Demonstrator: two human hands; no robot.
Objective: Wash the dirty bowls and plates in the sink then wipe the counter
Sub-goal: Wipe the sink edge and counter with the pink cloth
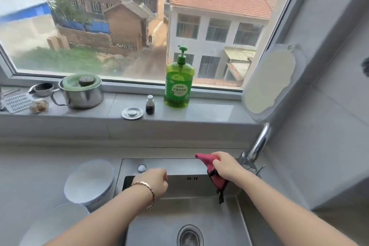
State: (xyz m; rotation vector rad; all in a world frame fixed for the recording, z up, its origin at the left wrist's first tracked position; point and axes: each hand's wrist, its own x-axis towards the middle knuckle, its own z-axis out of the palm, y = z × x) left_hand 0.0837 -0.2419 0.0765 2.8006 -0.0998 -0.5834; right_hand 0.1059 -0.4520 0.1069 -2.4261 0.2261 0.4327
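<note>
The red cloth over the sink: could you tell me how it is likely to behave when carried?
The red cloth is probably floppy: it droops below the right hand that grips it. It is likely light, as one hand holds it up. Its dangling end may drag or snag.

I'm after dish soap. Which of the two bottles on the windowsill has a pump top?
The tall green bottle, right of the pair, carries a pump. The small dark bottle beside it has just a white cap.
</note>
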